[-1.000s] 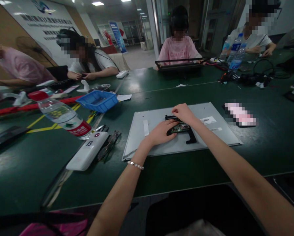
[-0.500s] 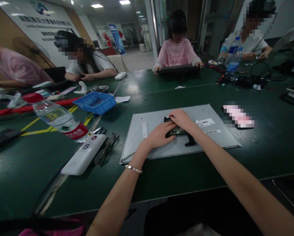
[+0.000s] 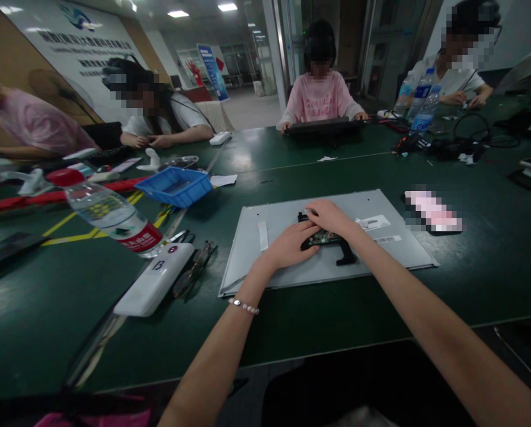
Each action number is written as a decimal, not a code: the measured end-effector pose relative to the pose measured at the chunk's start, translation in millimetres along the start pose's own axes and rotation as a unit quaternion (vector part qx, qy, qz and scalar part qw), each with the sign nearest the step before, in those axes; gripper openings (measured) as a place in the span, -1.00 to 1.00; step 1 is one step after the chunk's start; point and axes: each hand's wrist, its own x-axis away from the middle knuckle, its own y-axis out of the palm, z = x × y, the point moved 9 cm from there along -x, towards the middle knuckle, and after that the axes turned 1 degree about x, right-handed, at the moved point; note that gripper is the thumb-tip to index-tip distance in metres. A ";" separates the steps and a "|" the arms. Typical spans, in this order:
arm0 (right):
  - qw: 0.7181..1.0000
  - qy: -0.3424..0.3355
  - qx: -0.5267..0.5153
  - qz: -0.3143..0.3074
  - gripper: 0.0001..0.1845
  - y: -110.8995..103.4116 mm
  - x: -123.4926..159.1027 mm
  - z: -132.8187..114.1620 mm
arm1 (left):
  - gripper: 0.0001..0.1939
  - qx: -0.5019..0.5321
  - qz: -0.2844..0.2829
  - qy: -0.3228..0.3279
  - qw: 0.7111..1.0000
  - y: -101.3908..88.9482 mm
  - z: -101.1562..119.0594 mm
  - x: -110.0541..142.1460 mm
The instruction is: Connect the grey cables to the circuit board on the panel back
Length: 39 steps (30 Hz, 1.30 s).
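A grey metal panel (image 3: 381, 246) lies flat on the dark green table (image 3: 336, 320) in front of me. At its middle sits a small green circuit board (image 3: 323, 238) in a black bracket (image 3: 346, 256). My left hand (image 3: 290, 246) rests on the board's left side with its fingers stretched flat over it. My right hand (image 3: 330, 216) curls over the board's far edge, fingertips pinched at the bracket's top left corner. Much of the board is hidden under both hands.
Left of the panel lie glasses (image 3: 194, 270), a white box (image 3: 152, 287), a tipped water bottle (image 3: 114, 216) and a blue tray (image 3: 174, 185). A pink-and-black object (image 3: 432, 210) lies at the right. Other people work at the far side, with bottles (image 3: 419, 104) and cables (image 3: 461, 142).
Both hands stay on the board. My right hand has slid a little nearer and lower over it; the view has shifted slightly.
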 end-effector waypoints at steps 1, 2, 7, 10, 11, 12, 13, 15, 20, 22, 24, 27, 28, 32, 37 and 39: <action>1.000 -0.005 -0.002 0.000 -0.72 0.9 -0.7 0.6 | -0.51 -0.001 -0.001 0.000 1.000 0.1 0.0 0.0; 1.000 -0.008 -0.003 0.001 -0.73 1.3 -1.4 0.9 | -0.51 -0.002 -0.002 -0.001 1.000 0.2 -0.3 0.0; 1.000 -0.005 -0.009 -0.004 -0.72 2.9 -3.5 1.7 | -0.48 -0.007 -0.005 -0.007 1.000 0.5 -1.7 0.2; 1.000 0.002 -0.008 -0.010 -0.72 3.4 -3.5 1.6 | -0.48 -0.009 -0.003 -0.007 1.000 0.2 -1.5 0.8; 1.000 0.005 -0.008 -0.011 -0.72 3.3 -3.4 1.7 | -0.47 -0.009 -0.004 -0.006 1.000 0.4 -1.3 1.0; 1.000 0.007 -0.006 -0.011 -0.72 3.2 -3.3 1.6 | -0.47 -0.009 -0.005 -0.005 1.000 0.5 -1.2 1.1; 1.000 0.008 -0.005 -0.012 -0.72 3.1 -3.2 1.5 | -0.47 -0.010 -0.005 -0.005 1.000 0.5 -1.3 1.1; 1.000 0.010 0.000 -0.013 -0.72 2.9 -3.1 1.4 | -0.48 -0.013 -0.003 -0.006 1.000 0.1 -1.4 0.9; 1.000 0.017 0.009 -0.016 -0.73 2.2 -2.9 2.4 | -0.49 -0.015 -0.005 -0.001 1.000 0.4 -0.4 0.2; 1.000 0.017 0.008 -0.008 -0.73 0.1 -3.2 2.6 | -0.49 -0.012 -0.003 0.001 1.000 -0.1 -0.1 0.0; 1.000 0.011 0.005 -0.004 -0.72 -1.3 -4.2 2.1 | -0.48 -0.010 -0.003 0.000 1.000 -0.6 0.0 -0.2; 1.000 0.005 0.004 -0.010 -0.73 0.3 -6.2 2.4 | -0.47 -0.011 -0.003 -0.003 1.000 -1.4 -0.5 -0.6; 1.000 0.006 0.003 -0.015 -0.73 1.5 -6.8 2.9 | -0.47 -0.012 -0.003 -0.004 1.000 -1.6 -0.6 -0.7; 1.000 0.005 -0.014 -0.019 -0.74 4.0 -6.8 3.9 | -0.47 -0.010 -0.001 -0.001 1.000 -2.0 -0.3 -1.1; 0.998 0.005 -0.048 0.030 -0.73 -3.7 -7.1 8.2 | -0.47 -0.006 0.003 -0.005 1.000 -0.4 -1.4 -1.1; 0.998 -0.005 -0.059 0.031 -0.68 -3.0 -10.9 9.8 | -0.46 -0.001 0.004 -0.005 1.000 -0.1 -1.4 -1.2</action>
